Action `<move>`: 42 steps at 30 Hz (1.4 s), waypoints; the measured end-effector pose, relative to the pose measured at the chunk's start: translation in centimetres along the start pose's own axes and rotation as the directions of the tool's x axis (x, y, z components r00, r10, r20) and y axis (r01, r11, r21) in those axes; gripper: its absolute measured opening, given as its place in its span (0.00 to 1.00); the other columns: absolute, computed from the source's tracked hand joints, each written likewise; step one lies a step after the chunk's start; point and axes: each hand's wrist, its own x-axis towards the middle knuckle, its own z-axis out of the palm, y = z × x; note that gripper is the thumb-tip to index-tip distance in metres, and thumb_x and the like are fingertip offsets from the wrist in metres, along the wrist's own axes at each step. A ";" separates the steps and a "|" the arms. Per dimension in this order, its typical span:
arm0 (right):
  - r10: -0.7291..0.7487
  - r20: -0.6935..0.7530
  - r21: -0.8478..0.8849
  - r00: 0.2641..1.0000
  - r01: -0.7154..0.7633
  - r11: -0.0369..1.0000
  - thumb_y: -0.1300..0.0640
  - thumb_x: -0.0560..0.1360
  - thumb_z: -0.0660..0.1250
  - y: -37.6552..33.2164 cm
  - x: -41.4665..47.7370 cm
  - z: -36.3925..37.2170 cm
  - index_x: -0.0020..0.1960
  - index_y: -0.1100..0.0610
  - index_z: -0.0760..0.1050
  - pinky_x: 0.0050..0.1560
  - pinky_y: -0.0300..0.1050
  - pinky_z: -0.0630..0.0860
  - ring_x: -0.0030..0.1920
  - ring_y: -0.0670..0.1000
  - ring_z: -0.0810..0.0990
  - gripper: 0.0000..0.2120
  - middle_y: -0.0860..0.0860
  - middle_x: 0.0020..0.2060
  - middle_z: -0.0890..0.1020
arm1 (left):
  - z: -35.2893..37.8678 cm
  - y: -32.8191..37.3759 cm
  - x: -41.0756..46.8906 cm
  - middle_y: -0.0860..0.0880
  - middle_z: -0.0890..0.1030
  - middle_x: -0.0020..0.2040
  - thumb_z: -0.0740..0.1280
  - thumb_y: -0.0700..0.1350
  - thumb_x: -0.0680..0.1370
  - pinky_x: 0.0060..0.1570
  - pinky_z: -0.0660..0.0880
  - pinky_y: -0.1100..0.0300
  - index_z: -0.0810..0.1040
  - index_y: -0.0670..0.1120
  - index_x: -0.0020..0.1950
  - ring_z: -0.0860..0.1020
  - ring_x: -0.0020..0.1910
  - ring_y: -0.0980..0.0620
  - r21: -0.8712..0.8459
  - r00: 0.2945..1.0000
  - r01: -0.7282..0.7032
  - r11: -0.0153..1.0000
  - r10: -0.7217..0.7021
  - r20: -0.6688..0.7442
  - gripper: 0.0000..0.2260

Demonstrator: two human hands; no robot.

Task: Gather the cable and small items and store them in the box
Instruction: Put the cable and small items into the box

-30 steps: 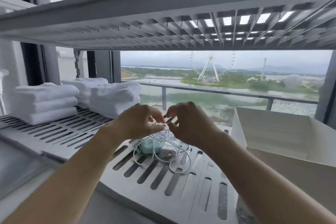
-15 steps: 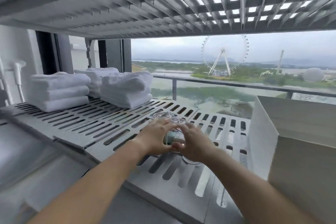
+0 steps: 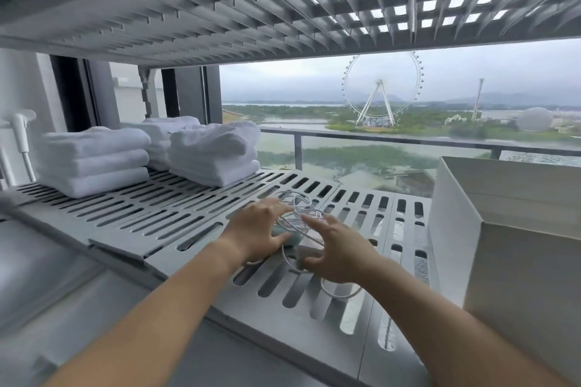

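Cable [image 3: 297, 212] loops and the small things sit on the shelf [image 3: 163, 217] between my left hand [image 3: 257, 231] and right hand [image 3: 338, 250], fingers spread, cupping not squeezing; I think I scoop next, then lift to the box [image 3: 456, 229] on my right.

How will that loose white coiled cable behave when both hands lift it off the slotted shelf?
The thin white coiled cable will probably flop, since its loops already splay unevenly. One loop trails past the right hand and may snag a slot of the grey slotted shelf. It looks light.
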 end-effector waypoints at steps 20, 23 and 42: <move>-0.036 -0.455 0.153 0.890 0.118 0.981 0.59 0.68 0.67 -1.6 -1.5 -4.5 0.67 0.49 0.68 0.49 0.43 0.73 0.51 0.54 0.77 0.28 0.54 0.57 0.78 | -2.3 2.5 -0.3 0.46 0.84 0.51 0.65 0.31 0.70 0.52 0.78 0.56 0.79 0.50 0.59 0.82 0.45 0.48 -0.043 0.890 -0.162 0.986 0.127 -0.438 0.21; -0.028 -0.493 0.171 0.869 0.128 0.977 0.58 0.67 0.67 -1.9 -1.8 -6.0 0.66 0.50 0.69 0.50 0.40 0.70 0.54 0.53 0.76 0.27 0.53 0.59 0.77 | -3.7 3.2 -0.3 0.47 0.84 0.51 0.65 0.32 0.71 0.51 0.75 0.63 0.80 0.48 0.57 0.83 0.45 0.50 -0.021 0.849 -0.174 0.985 0.139 -0.509 0.19; -0.054 -0.522 0.196 0.851 0.182 0.964 0.59 0.69 0.66 -0.4 -4.0 -6.8 0.65 0.48 0.70 0.48 0.43 0.74 0.50 0.54 0.77 0.25 0.52 0.58 0.75 | -5.2 6.5 -1.5 0.49 0.84 0.51 0.67 0.32 0.71 0.46 0.77 0.65 0.80 0.49 0.56 0.83 0.43 0.53 0.041 0.820 -0.236 0.971 0.221 -0.528 0.18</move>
